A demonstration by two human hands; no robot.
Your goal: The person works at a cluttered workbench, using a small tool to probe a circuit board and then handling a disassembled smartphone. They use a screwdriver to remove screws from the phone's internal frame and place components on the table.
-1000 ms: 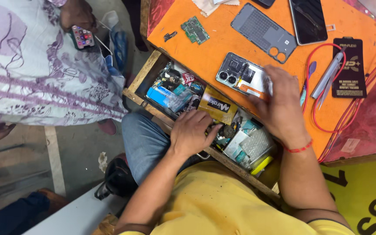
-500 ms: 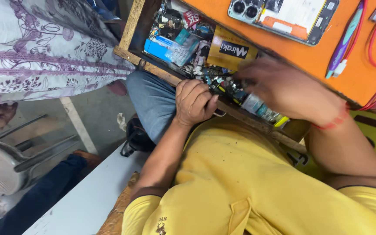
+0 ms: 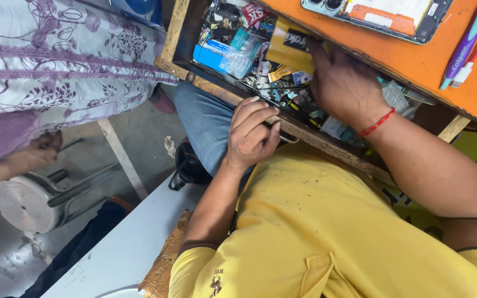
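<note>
Both hands are busy at the wooden drawer (image 3: 179,33) — its front edge is gripped by the left hand (image 3: 251,134), seemingly to steady it, while the right hand (image 3: 344,84) is sunk among small parts (image 3: 238,47), fingers hidden — their state cannot be told.

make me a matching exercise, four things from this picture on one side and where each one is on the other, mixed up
Things:
1. left hand
2. right hand
3. opened phone
4. red thread

Places:
A. lying on the orange mat
B. around the right wrist
C. on the front edge of the wooden drawer
D. reaching in among the parts in the drawer

Pairs: 1-C, 2-D, 3-A, 4-B
</note>
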